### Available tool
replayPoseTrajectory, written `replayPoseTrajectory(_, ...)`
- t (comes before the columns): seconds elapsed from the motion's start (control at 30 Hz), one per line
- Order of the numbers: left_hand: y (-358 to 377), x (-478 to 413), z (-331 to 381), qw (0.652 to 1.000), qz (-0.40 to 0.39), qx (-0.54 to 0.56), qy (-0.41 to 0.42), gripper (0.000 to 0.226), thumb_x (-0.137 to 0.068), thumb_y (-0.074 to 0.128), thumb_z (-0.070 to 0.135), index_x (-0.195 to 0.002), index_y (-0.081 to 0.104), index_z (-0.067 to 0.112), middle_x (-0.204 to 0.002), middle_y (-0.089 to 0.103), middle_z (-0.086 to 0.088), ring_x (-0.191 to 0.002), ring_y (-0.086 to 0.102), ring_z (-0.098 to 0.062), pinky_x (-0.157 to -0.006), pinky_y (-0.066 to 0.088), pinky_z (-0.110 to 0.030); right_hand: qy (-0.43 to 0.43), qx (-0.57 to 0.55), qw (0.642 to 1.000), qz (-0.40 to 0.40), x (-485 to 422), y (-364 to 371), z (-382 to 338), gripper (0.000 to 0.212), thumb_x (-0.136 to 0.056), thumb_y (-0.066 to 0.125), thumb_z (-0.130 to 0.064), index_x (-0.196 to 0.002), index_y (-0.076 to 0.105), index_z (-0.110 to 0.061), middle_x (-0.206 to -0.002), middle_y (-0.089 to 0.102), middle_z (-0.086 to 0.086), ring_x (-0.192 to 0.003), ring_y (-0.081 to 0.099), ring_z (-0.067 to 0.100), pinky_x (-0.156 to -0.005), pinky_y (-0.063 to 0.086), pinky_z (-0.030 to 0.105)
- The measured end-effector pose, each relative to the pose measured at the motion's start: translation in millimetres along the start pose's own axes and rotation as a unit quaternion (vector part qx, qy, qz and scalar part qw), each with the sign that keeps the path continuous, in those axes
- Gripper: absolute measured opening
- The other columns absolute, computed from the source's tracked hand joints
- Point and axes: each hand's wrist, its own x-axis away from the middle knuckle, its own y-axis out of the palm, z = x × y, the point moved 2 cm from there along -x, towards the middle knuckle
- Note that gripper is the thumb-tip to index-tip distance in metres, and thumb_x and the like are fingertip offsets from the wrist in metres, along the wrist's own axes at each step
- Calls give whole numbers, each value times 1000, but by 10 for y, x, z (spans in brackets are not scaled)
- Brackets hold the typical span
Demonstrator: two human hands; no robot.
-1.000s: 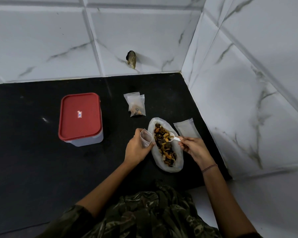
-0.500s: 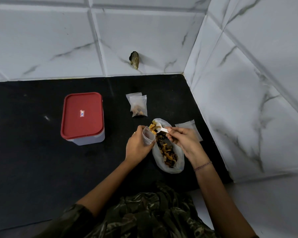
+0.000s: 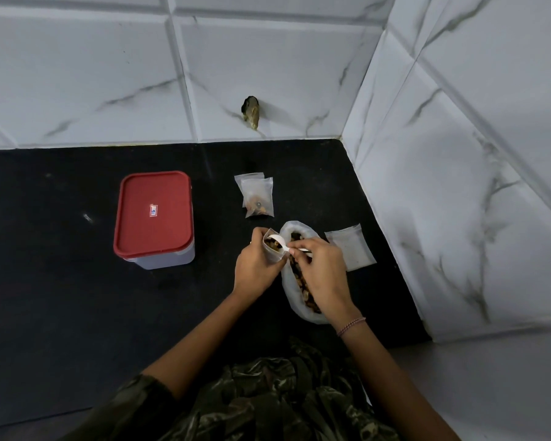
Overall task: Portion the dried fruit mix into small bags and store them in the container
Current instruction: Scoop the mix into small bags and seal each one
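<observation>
Surface: a black counter (image 3: 61, 297) set into a corner of white marble-look wall tiles (image 3: 77, 74), with a dark chipped spot (image 3: 252, 112) low on the back wall.
Container: the container (image 3: 155, 214), red lid on, stands left of the hands, well apart from them.
Fruit mix: the big open bag (image 3: 289, 294) lies under the right wrist, near the right wall.
Other bags: filled small bags (image 3: 257, 195) lie behind the hands. Flat empty ones (image 3: 352, 246) lie just beside the big bag.
Open room: bare counter stretches left of the container. The right side is tight against the wall.
Left hand: the left hand (image 3: 255, 268) has its fingers curled round a small bag (image 3: 272, 251), mouth up.
Right hand: the right hand (image 3: 322, 268) pinches a white spoon (image 3: 280, 241).
Change: half a second ago the loaded spoon hung over the big bag. Now its bowl sits in the small bag's mouth.
</observation>
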Motion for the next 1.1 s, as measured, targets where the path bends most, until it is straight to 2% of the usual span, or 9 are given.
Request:
replayPoseTrajectory(0.3, -4, 13, -13, 1000, 0, 15, 8, 54, -80, 74, 37, -120, 45, 17, -103, 66, 3, -89, 66, -11, -72, 54, -25, -133, 62, 989, 22, 80, 9, -29, 21, -84, 65, -3, -104, 70, -6, -105, 67, 7, -97, 63, 12, -92, 39, 15)
replayPoseTrajectory(0.4, -10, 25, -11, 1000, -2, 17, 4, 53, -81, 73, 39, -120, 45, 17, -104, 64, 6, -91, 64, -9, -74, 54, -27, -49, -18, 998, 38, 73, 24, 28, 20, -88, 64, -11, -106, 70, -10, -107, 68, 2, -95, 59, 3, -91, 42, 10)
replayPoseTrajectory(0.5, -21, 29, -34, 1000, 1, 15, -6, 53, -81, 72, 42, -120, 45, 19, -106, 65, 7, -93, 63, -8, -74, 53, -26, 76, -152, 983, 65, -2, -22, 175, 16, -86, 67, -16, -101, 73, -17, -92, 72, -3, -78, 64, -1, -76, 49, 9)
replayPoseTrajectory(0.57, -29, 44, -51, 1000, -4, 7, -9, 52, -81, 72, 41, -120, 45, 19, -105, 64, 6, -91, 63, -8, -73, 53, -25, 123, -197, 970, 76, -35, -88, 299, 16, -85, 68, -14, -101, 73, -14, -87, 72, -2, -70, 65, -3, -68, 49, 7)
replayPoseTrajectory(0.67, -21, 82, -84, 1000, -12, 0, -11, 52, -81, 72, 38, -120, 44, 19, -105, 62, 7, -90, 61, -7, -72, 51, -21, 131, -94, 983, 82, -59, -158, 533, 18, -86, 67, -13, -102, 73, -10, -95, 71, -1, -82, 64, 1, -71, 43, 5)
replayPoseTrajectory(0.8, 16, 128, -103, 999, -31, -11, -18, 53, -82, 72, 36, -122, 43, 18, -102, 58, 11, -89, 60, -5, -72, 50, -20, 45, 44, 998, -30, -86, 2, 683, 23, -92, 55, -8, -111, 67, -8, -112, 63, 4, -97, 54, 8, -86, 37, 11)
replayPoseTrajectory(0.87, 53, 140, -119, 999, -45, -13, -23, 53, -81, 73, 37, -121, 43, 18, -99, 57, 12, -88, 60, -6, -72, 51, -23, -31, 103, 992, -66, -83, 141, 669, 26, -90, 57, -6, -115, 64, -7, -117, 59, 7, -107, 54, 15, -100, 42, 25)
replayPoseTrajectory(0.93, 94, 152, -125, 998, -64, -10, -25, 56, -79, 75, 37, -120, 42, 17, -99, 57, 12, -88, 60, -6, -73, 53, -25, -85, 152, 982, -75, -76, 227, 644, 31, -87, 61, -5, -117, 63, -5, -119, 58, 9, -112, 53, 19, -102, 44, 35)
replayPoseTrajectory(1.1, 146, 154, -154, 996, -85, -16, -30, 54, -78, 76, 33, -117, 41, 18, -98, 59, 11, -84, 60, -3, -71, 55, -24, -135, 215, 951, -177, -11, 258, 731, 46, -84, 66, -12, -128, 53, -9, -131, 48, 5, -122, 45, 17, -107, 37, 29)
